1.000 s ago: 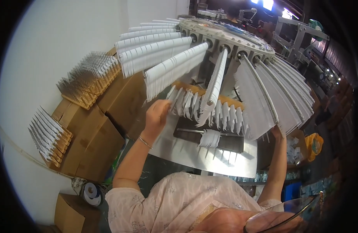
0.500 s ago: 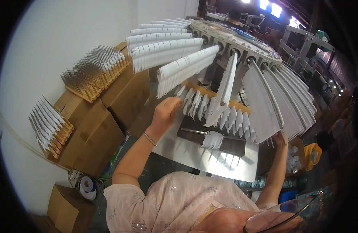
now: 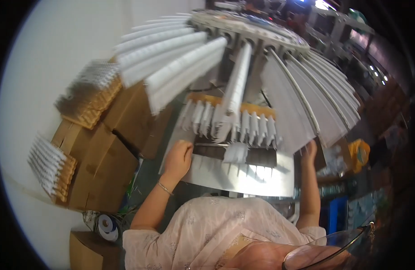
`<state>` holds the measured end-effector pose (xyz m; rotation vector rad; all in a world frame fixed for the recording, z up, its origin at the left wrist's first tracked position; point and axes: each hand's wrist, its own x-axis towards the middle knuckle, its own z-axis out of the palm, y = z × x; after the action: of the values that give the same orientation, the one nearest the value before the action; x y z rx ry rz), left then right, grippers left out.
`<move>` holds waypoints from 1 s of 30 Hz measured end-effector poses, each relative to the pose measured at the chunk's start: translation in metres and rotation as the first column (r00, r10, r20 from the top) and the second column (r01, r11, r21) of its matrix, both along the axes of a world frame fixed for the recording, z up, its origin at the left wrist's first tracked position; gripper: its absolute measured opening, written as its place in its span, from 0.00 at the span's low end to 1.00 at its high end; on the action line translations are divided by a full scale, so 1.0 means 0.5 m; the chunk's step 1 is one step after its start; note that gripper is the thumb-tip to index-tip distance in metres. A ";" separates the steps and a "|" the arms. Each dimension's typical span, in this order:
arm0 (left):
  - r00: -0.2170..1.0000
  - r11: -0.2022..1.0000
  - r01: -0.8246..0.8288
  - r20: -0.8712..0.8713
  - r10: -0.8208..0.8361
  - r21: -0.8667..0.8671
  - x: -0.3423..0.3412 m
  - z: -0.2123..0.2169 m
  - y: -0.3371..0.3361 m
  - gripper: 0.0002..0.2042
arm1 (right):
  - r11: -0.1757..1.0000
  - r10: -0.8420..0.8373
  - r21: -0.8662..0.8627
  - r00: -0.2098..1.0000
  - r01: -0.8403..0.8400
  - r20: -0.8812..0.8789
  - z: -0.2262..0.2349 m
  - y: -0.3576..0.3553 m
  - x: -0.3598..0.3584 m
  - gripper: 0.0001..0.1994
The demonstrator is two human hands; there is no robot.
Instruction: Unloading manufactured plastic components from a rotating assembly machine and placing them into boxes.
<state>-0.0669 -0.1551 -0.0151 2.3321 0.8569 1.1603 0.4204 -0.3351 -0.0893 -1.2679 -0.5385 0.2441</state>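
Observation:
My left hand [image 3: 179, 155] is curled closed beside the left end of a thin rod on the metal table [image 3: 225, 175]; whether anything is inside its fingers cannot be seen. My right hand [image 3: 309, 150] is raised at the table's right side, against the lower edge of a white hanging sheet [image 3: 286, 108], with its fingers partly hidden and blurred. Between my hands, white pointed pieces [image 3: 257, 128] hang in a row from a wooden strip [image 3: 257, 109]. In front of them lies a small white bundle [image 3: 235, 153] around the rod, over a dark plate [image 3: 263, 157].
Above the table stands a round machine [image 3: 248, 27] with arms draped in white fringed strips [image 3: 189, 67] fanning outward. At left, wooden racks of spikes [image 3: 88, 96] sit on cardboard boxes [image 3: 101, 164]. A roll [image 3: 107, 226] lies below. A yellow bag [image 3: 358, 153] is at right.
My left hand has come away from the wooden strip's left end, down toward me, and is curled more. My right hand stays by the sheet's edge. The whole view has shifted.

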 end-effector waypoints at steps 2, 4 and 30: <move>0.994 0.979 0.074 -0.088 -0.059 0.190 0.022 -0.013 -0.011 0.09 | 0.933 0.010 -0.299 0.812 0.203 0.583 -0.014 -0.001 -0.118 0.07; 0.989 0.979 0.109 -0.119 -0.089 0.174 0.038 -0.011 -0.022 0.11 | 0.881 0.194 -0.344 0.418 0.323 0.888 0.108 0.004 -0.252 0.11; 0.542 -0.245 0.656 0.671 -0.506 -0.714 -0.012 0.073 0.047 0.08 | 0.849 0.523 0.075 0.852 -0.522 0.018 0.213 0.011 -0.788 0.10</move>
<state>-0.0730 -0.1317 0.0213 1.0605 0.0858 0.0342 0.0264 -0.3294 0.0173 -1.0222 -0.8811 0.6771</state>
